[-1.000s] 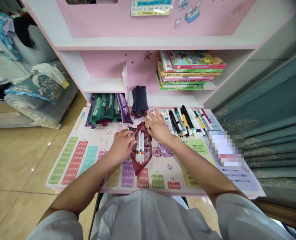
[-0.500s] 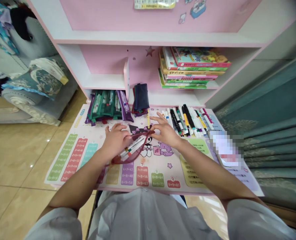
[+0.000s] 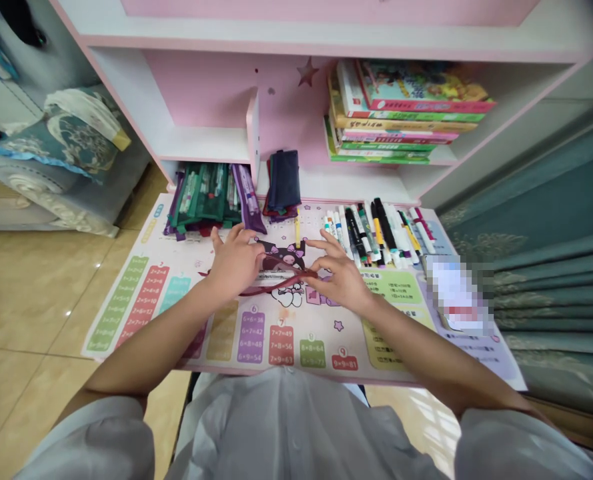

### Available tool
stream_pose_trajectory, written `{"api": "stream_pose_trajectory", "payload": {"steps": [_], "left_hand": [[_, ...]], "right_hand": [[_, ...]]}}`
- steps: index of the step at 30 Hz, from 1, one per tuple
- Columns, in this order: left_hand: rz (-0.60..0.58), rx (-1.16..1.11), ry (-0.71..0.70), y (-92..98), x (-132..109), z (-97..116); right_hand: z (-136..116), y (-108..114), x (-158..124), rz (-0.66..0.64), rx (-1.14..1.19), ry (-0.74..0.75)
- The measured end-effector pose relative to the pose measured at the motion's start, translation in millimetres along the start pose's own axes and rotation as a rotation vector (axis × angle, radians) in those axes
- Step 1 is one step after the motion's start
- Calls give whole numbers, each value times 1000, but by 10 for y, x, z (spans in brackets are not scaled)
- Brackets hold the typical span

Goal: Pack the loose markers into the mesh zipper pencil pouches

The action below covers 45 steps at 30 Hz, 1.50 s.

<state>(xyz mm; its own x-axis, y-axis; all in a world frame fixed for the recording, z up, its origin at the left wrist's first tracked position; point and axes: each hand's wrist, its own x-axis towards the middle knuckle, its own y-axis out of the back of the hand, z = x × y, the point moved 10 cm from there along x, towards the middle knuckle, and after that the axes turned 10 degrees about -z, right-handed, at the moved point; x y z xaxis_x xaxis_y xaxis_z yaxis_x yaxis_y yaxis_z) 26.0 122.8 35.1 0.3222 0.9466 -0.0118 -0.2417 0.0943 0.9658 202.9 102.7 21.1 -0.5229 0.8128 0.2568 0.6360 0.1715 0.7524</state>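
Note:
A dark red mesh pencil pouch (image 3: 263, 290) is held low over the desk between my two hands, with white markers (image 3: 275, 275) showing inside it. My left hand (image 3: 236, 263) grips its left part, thumb and forefinger pinched at the upper edge. The right end of the pouch is pinched by thumb and fingers of my right hand (image 3: 342, 277), whose other fingers are raised. Just beyond them a thin yellow strip (image 3: 297, 228) lies on the desk. My left hand hides much of the pouch's left end.
Several loose markers (image 3: 371, 233) lie in a row at the back right, near a phone (image 3: 451, 290). Filled green and purple pouches (image 3: 211, 200) are piled back left. Folded dark pouches (image 3: 283, 180) lie beside the shelf divider (image 3: 253, 140). Books (image 3: 401, 123) are stacked on the shelf.
The pouch has swung from slanting down to the left to nearly level, its left end rising. Both hands keep their hold. The camera view has tilted lower and closer.

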Motion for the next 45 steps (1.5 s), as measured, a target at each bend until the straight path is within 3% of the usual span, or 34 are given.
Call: {"api": "stream_pose_trajectory", "payload": {"steps": [8, 12, 16, 19, 23, 37, 41, 45], "left_hand": [[43, 31, -62, -36, 51, 112], [42, -39, -118, 11, -12, 335], [-75, -138, -223, -128, 24, 668], [-172, -213, -240, -306, 100, 787], [-206, -307, -219, -377, 186, 813], [-214, -337, -153, -292, 216, 711], [-223, -342, -167, -254, 200, 735], [-256, -354, -143, -225, 185, 755]], "right_hand": [[-4, 23, -184, 68, -18, -50], [34, -12, -230, 49, -17, -101], [107, -85, -234, -49, -24, -204], [130, -65, -237, -58, -21, -233], [169, -11, -245, -23, -4, -245], [269, 30, -208, -35, -17, -290], [234, 58, -218, 25, 3, -216], [174, 109, -227, 112, 56, -50]]}}
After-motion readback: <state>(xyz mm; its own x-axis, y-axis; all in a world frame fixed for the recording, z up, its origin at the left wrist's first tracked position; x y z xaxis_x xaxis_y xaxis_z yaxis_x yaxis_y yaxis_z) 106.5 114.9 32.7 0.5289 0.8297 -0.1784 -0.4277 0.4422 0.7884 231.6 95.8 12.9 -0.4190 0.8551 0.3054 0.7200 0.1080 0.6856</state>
